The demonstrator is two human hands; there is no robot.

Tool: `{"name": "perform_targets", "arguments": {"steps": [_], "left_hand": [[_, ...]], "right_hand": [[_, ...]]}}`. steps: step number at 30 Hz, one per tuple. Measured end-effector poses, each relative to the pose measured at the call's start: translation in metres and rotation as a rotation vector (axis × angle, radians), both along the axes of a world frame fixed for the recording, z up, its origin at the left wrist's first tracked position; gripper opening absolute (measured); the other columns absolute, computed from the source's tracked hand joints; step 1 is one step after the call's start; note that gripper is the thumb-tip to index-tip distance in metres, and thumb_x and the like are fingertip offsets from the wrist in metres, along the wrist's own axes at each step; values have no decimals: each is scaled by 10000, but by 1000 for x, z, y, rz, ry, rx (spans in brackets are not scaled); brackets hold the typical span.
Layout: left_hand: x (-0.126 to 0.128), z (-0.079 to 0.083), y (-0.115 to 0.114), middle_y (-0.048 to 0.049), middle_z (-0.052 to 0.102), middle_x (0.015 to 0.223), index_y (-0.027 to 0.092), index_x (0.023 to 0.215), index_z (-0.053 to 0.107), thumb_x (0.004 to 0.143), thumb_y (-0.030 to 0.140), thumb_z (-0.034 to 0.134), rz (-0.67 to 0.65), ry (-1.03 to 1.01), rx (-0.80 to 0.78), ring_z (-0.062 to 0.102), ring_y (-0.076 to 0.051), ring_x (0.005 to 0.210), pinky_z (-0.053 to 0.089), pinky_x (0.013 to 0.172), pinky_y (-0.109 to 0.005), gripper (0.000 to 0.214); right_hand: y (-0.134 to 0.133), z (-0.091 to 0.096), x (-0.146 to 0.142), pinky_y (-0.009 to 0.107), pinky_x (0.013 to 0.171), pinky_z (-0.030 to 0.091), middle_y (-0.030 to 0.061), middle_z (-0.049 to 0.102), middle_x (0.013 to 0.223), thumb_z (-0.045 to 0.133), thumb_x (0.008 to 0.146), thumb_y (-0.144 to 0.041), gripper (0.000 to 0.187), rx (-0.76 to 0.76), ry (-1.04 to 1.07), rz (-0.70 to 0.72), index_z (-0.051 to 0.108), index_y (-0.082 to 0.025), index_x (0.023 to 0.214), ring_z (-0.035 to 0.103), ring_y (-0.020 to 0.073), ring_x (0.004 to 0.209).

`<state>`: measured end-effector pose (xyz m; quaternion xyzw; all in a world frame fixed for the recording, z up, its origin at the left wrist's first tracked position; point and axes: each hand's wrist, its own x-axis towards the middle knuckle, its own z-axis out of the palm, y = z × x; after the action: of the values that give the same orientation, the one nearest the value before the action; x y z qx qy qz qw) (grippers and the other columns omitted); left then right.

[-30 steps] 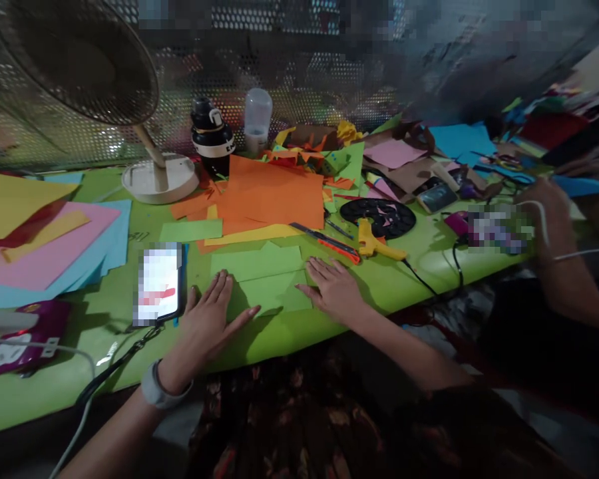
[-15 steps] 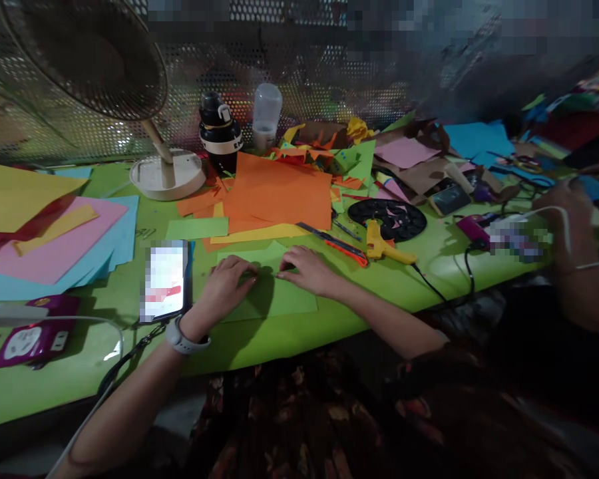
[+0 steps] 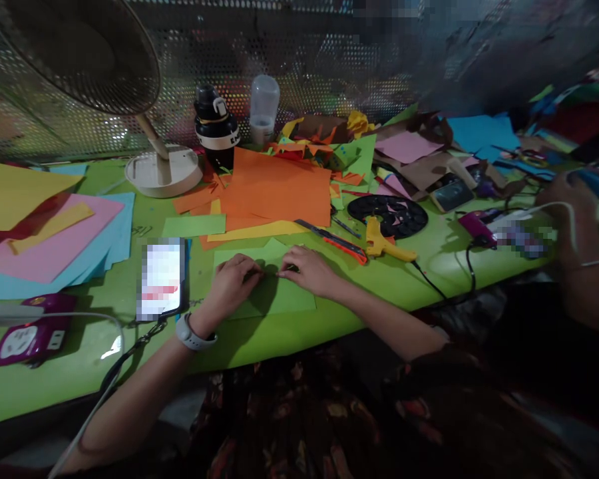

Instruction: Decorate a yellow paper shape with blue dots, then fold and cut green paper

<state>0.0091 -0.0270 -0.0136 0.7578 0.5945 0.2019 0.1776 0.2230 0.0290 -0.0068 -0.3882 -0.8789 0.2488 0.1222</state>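
A light green sheet of paper lies on the green-covered table, under both hands. My left hand, with a pale watch on its wrist, is closed in a pinch over the sheet's middle. Facing it a short way to the right, my right hand pinches thumb and fingers together. Whatever small thing sits in either pinch is too small and dark to make out. To the right of my right hand lie an orange-and-black craft knife and a yellow glue gun.
Left of my left hand lies a lit phone. Orange paper and scraps cover the table behind. A fan, dark bottle and black palette stand or lie around. Another person's hand is at far right.
My left hand has shifted slightly right, its fingertips nearer my right hand's. My right hand stays almost in place. The whole view has moved a little.
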Motion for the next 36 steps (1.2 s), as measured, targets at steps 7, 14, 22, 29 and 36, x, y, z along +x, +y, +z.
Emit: {"name": "perform_targets", "arguments": {"steps": [7,14,22,29,36], "left_hand": [[-14,3,-5,-71,649,960,210,837,622,915,335,516,59,69,12,597,-238,958,435,864,-423,182],[-31,3,-17,-78,667,1032,234,840,640,915,353,496,134,172,45,601,-279,1034,353,993,-549,201],[-22,13,-36,-129,678,1202,192,1062,654,984,374,375,271,329,199,601,-297,1159,255,1098,-568,342],[49,-7,-47,-191,308,1570,79,1525,240,897,710,305,-100,354,138,231,-295,1474,79,1206,-509,893],[52,-9,-49,-188,320,1563,108,1533,245,848,782,272,-32,344,129,278,-318,1455,53,1203,-539,961]], "right_hand": [[5,1,-2,355,817,382,43,644,912,675,880,-327,146,-79,2,-67,668,-187,839,566,187,887],[4,-2,-3,379,855,396,41,661,940,673,879,-303,99,-74,-8,-95,669,-209,848,587,203,929],[4,1,-3,384,842,390,49,661,923,658,885,-314,123,-77,-2,-89,667,-201,838,582,203,909],[5,0,-5,381,853,358,42,663,941,658,863,-229,45,-55,-20,-97,684,-197,847,582,209,946],[6,-1,-4,376,846,368,39,665,936,667,871,-278,84,-49,-16,-85,682,-200,842,587,203,929]]}}
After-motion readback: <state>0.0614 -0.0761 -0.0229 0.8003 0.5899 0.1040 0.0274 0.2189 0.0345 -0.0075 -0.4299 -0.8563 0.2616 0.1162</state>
